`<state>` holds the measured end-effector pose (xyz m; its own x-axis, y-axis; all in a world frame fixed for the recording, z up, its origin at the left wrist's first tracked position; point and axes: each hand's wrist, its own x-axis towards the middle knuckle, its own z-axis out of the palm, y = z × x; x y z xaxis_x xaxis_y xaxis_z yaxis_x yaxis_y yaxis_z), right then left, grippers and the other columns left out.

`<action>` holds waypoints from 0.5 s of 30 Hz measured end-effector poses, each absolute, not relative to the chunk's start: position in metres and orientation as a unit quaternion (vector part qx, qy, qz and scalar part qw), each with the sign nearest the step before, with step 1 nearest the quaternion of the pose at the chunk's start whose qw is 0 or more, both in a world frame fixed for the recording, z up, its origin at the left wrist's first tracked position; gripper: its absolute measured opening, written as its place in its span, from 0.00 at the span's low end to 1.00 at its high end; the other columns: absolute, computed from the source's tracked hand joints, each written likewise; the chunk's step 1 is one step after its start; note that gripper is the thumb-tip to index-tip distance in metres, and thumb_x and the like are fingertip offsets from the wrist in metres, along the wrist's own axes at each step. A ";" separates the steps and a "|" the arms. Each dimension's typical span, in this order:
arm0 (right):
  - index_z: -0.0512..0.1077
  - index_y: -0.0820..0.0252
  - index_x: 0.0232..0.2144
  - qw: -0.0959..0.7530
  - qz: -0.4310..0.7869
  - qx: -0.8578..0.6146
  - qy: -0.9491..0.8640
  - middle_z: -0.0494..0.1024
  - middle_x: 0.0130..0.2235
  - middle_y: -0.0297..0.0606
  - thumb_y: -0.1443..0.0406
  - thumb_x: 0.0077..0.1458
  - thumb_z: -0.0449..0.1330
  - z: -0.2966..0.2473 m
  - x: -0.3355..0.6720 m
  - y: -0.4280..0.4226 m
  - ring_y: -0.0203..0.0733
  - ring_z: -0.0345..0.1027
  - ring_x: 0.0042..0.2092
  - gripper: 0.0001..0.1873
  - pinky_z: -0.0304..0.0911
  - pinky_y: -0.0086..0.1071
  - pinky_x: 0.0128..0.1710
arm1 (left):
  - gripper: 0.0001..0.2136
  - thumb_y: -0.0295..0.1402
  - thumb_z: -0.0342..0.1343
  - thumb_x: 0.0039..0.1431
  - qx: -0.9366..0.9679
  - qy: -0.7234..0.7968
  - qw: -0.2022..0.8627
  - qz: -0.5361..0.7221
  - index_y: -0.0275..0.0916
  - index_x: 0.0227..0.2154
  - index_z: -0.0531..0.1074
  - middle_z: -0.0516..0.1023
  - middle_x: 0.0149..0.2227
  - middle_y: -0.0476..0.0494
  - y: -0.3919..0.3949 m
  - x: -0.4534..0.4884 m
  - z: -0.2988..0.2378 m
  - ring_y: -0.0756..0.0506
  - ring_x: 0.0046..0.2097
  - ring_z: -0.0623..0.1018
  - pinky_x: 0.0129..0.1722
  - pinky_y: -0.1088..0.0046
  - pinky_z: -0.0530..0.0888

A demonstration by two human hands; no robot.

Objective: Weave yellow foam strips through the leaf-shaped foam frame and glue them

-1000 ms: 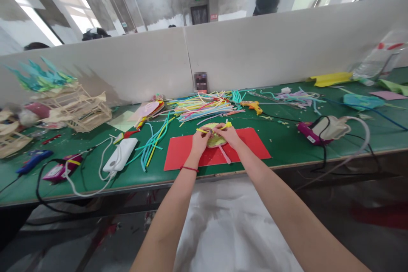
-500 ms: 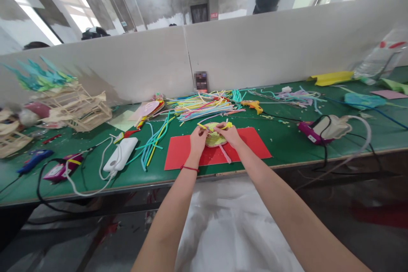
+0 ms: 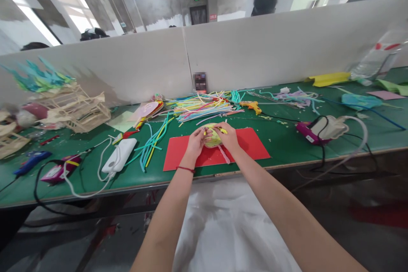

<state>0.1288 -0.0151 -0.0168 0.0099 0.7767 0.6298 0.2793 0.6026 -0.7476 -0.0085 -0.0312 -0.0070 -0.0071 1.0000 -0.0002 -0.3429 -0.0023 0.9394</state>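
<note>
A round yellow-green woven disc (image 3: 213, 138) with a pink handle strip (image 3: 224, 155) is held over a red foam sheet (image 3: 251, 144) on the green table (image 3: 280, 140). My left hand (image 3: 195, 142) is closed on the disc's left edge, fingers pinching a thin yellow strip (image 3: 223, 130) that crosses the disc. My right hand (image 3: 228, 137) grips the disc's right side, fingers curled on the same strip.
A heap of coloured strips (image 3: 204, 106) lies behind the sheet. An orange glue gun (image 3: 252, 105) is to the back right, a purple glue gun (image 3: 307, 132) with cables to the right. A white power bank (image 3: 119, 155) and wooden stick models (image 3: 73, 108) sit to the left.
The disc has tilted up and both hands have closed in around it. The yellow strip has shifted to the right across the disc.
</note>
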 end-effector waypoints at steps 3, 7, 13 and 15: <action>0.71 0.56 0.27 0.593 0.197 -0.401 -0.670 0.73 0.30 0.35 0.60 0.51 0.55 -0.018 0.129 -0.014 0.39 0.67 0.35 0.08 0.60 0.32 0.39 | 0.16 0.34 0.59 0.43 0.457 0.403 0.547 0.573 0.35 0.36 0.68 0.76 0.24 0.48 -0.033 -0.002 -0.008 0.49 0.29 0.77 0.31 0.73 0.73; 0.70 0.58 0.28 0.604 0.172 -0.397 -0.669 0.74 0.31 0.35 0.61 0.52 0.55 -0.020 0.129 -0.011 0.38 0.67 0.35 0.08 0.61 0.31 0.38 | 0.20 0.34 0.60 0.42 0.448 0.416 0.534 0.584 0.36 0.40 0.64 0.76 0.24 0.49 -0.031 -0.001 -0.009 0.49 0.28 0.77 0.31 0.72 0.73; 0.70 0.57 0.29 0.608 0.133 -0.395 -0.676 0.74 0.32 0.35 0.62 0.54 0.53 -0.017 0.130 -0.016 0.38 0.67 0.36 0.08 0.61 0.31 0.39 | 0.21 0.36 0.63 0.37 0.447 0.407 0.582 0.545 0.36 0.35 0.64 0.75 0.21 0.51 -0.028 -0.003 -0.015 0.49 0.26 0.76 0.27 0.75 0.71; 0.70 0.57 0.30 0.601 0.118 -0.387 -0.689 0.74 0.32 0.36 0.62 0.55 0.52 -0.016 0.130 -0.017 0.38 0.67 0.37 0.08 0.61 0.31 0.40 | 0.21 0.37 0.64 0.36 0.444 0.396 0.588 0.547 0.36 0.33 0.64 0.75 0.21 0.52 -0.029 -0.002 -0.014 0.50 0.25 0.76 0.26 0.76 0.71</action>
<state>0.1297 -0.0172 -0.0164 0.0216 0.6746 0.7378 0.3919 0.6733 -0.6270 -0.0025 -0.0288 -0.0139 0.0871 0.9960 0.0204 -0.2925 0.0060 0.9563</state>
